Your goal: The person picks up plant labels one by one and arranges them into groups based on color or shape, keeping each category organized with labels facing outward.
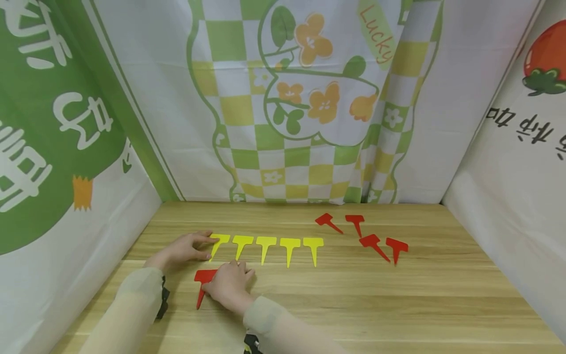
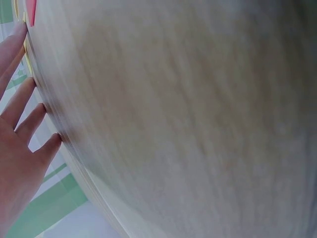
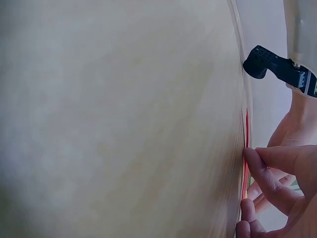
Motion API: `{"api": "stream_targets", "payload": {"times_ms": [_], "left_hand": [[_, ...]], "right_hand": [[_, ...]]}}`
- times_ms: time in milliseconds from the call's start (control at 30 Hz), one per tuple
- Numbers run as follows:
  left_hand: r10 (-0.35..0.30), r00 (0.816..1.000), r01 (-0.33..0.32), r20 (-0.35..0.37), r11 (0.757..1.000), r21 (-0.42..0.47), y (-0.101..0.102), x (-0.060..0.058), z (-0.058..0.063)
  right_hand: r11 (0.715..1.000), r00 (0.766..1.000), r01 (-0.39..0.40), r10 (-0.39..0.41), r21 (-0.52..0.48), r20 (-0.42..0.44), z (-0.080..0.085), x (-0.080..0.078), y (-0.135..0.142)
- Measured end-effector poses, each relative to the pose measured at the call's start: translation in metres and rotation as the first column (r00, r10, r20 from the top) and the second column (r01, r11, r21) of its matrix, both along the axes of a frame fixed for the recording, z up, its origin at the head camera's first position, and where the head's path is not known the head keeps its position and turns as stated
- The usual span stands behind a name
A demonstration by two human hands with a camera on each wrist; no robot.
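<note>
My left hand (image 1: 185,247) is at the left end of a row of yellow T-shaped plant labels (image 1: 267,248), its fingertips touching the leftmost yellow label (image 1: 221,240). In the left wrist view its fingers (image 2: 22,101) are spread, with their tips on the tabletop. Just below that row lies a red T-shaped plant label (image 1: 205,278), stem toward me. My right hand (image 1: 231,285) pinches this red label near its right side and covers part of it. The right wrist view shows the red label (image 3: 247,126) edge-on, flat against the table, with thumb and fingers curled at it.
Several more red plant labels (image 1: 370,241) lie scattered at the back right of the wooden table (image 1: 398,305). A patterned cloth (image 1: 287,167) hangs along the back edge, with printed cloths at both sides. A black wrist camera (image 3: 272,64) is strapped to the left forearm.
</note>
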State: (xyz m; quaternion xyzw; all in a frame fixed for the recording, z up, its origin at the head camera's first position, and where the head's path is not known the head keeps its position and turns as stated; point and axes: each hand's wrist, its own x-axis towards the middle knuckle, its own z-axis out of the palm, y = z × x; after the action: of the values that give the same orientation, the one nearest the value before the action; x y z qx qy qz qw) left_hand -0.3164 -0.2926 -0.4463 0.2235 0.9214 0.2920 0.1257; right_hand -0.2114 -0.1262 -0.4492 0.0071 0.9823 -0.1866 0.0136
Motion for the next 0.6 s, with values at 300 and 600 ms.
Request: {"api": "stream_targets", "payload": {"times_ms": [300,600], "left_hand": [[0.019,1.0,-0.018,0.004,0.999,-0.028,0.002,0.0,0.0],[0.019,1.0,-0.019,0.002,1.0,-0.017,0.001,0.001,0.0]], "right_hand": [[0.996,0.996,-0.08,0.079,-0.031,-0.037,0.002,0.003,0.016],[0.981,0.989,-0.145,0.14,-0.13,-0.046,0.006,0.006,0.034]]}}
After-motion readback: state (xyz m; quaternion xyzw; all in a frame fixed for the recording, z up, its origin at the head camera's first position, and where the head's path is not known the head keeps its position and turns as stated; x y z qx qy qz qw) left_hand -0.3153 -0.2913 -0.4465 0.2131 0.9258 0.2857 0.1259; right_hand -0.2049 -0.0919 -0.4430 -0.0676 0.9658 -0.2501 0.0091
